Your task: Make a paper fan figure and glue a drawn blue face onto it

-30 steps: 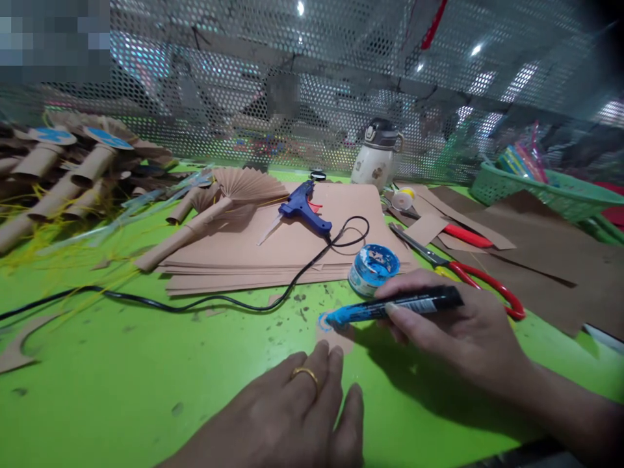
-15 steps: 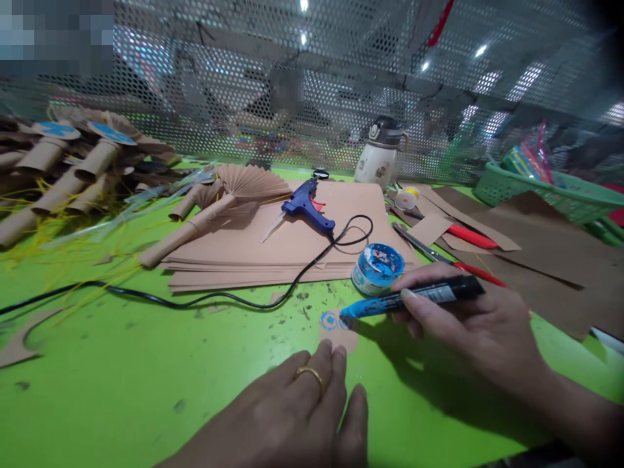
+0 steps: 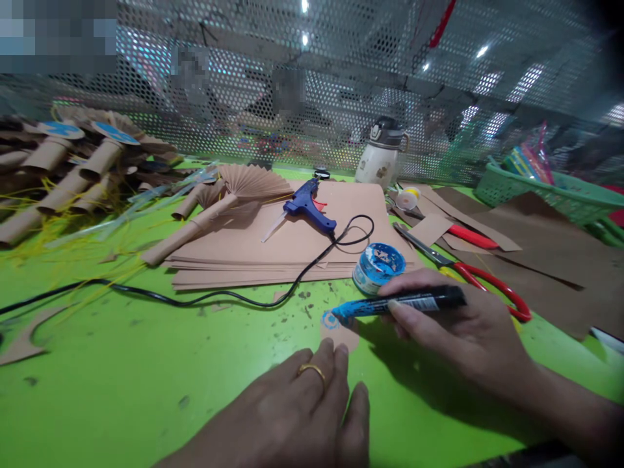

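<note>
Blue jar [image 3: 378, 269] (open) beyond marker [image 3: 414, 301]

A: What sort of place is this?
B: A craft workspace; whether workshop or classroom, I can't tell. A blue hot-glue gun [image 3: 308, 208] lies on stacked kraft paper [image 3: 353, 201].
A: What else shows it?
B: Left of the glue gun, a pleated paper fan [image 3: 256, 182]; nearer than it, a blue paint jar [image 3: 379, 263] and a paint-smeared marker [image 3: 409, 303]; right of it, red-handled scissors [image 3: 444, 261].
A: Behind it?
B: A perforated screen [image 3: 326, 84].
</note>
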A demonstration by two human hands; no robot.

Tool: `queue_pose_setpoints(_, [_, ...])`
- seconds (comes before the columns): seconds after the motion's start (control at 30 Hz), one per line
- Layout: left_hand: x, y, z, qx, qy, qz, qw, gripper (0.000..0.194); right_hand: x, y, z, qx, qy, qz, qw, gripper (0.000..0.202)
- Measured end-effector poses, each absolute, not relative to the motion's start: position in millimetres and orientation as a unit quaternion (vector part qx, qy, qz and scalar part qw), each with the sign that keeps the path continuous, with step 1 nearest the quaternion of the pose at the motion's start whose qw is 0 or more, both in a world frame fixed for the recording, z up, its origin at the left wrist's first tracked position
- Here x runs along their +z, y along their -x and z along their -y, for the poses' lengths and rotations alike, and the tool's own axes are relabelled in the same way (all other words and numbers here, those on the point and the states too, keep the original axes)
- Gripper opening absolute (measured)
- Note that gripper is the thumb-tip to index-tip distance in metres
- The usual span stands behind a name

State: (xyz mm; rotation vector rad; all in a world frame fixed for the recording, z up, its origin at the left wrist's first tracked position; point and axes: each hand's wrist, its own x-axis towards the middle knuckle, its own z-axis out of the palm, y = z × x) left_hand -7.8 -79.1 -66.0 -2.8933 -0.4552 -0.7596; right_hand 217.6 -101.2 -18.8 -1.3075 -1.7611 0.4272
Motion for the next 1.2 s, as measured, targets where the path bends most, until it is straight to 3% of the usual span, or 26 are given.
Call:
queue_pose_setpoints(0.27, [-62.2,4.2,77.2,-0.235,0.958,0.145,0.079,0.023,-22.4,-222.6,102.9,0.127,0.547,0.648,0.515,0.005])
queue_pose_setpoints(1.2, [-61.3,1.8,75.1,-0.254,0.952,0.121,0.122,0.027,-21.2,-220.1,104.1,0.170,0.538,0.670,0.482,0.009])
